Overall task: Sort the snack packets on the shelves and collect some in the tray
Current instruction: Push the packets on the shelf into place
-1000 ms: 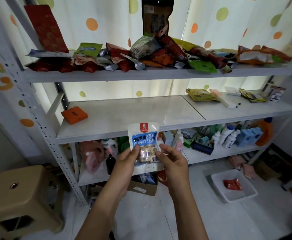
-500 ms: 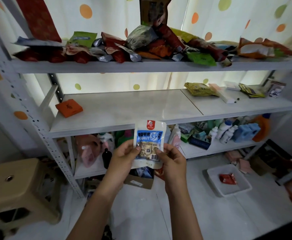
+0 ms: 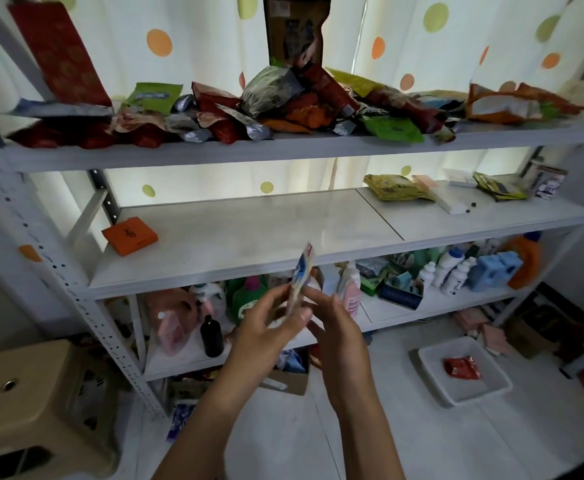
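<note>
Turned edge-on since a moment ago, the peanut packet (image 3: 302, 277) no longer shows its blue label flat to the camera; only its thin side and a strip of blue and red print are visible. It stands upright just in front of the middle shelf (image 3: 249, 233), at the height of that shelf's front lip. The left hand (image 3: 266, 329) pinches its lower part between thumb and fingers, so that grip is closed on the packet. The right hand (image 3: 335, 323) is just beside it with fingers curled toward the packet; whether its grip actually touches the packet I cannot tell.

On the middle shelf, an orange box (image 3: 129, 235) lies at the left end, and a yellow packet (image 3: 396, 187) lies toward the right end. Above the middle shelf, the top shelf (image 3: 283, 150) carries a jumbled heap of snack packets (image 3: 283, 105). Below and to the right of the middle shelf, a white tray (image 3: 465, 374) sits on the floor with one red packet (image 3: 462, 367) inside. Left of the shelf unit stands a tan stool (image 3: 37, 410).
</note>
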`<control>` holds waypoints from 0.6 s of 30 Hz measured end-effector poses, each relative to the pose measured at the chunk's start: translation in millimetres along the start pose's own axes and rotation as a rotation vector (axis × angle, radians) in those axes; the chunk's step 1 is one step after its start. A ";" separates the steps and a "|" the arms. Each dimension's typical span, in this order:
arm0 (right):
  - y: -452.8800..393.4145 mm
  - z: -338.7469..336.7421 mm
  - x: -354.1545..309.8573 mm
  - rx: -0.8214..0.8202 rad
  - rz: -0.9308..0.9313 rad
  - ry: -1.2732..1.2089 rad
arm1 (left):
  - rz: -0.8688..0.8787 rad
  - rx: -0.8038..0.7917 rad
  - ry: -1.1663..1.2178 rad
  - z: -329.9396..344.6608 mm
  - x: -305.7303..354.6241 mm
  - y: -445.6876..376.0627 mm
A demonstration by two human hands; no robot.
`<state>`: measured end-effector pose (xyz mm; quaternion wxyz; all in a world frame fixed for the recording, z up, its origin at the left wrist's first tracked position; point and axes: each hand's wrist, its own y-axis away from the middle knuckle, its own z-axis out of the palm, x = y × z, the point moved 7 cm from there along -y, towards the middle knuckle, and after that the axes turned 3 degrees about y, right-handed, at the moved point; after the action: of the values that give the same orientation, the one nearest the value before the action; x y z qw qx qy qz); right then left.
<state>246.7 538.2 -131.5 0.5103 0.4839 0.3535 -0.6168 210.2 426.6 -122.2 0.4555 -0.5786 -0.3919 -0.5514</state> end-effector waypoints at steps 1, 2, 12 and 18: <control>-3.1 1.2 -1.9 -0.009 -0.013 -0.015 | 0.006 -0.008 -0.012 -1.2 0.7 -2.8; -6.6 3.7 -4.6 -0.016 -0.024 -0.024 | 0.001 0.020 -0.013 -4.9 2.3 -5.3; -77.7 100.2 -87.5 -0.135 -0.442 0.224 | 0.160 0.312 0.028 -104.2 91.9 -52.8; -131.8 191.2 -140.8 -0.217 -0.707 0.541 | 0.305 0.456 0.069 -175.7 166.3 -97.5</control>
<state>75.0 431.1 49.7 0.2057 0.4212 0.6799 -0.5640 81.8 277.0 48.5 0.6649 -0.4944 -0.3987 -0.3931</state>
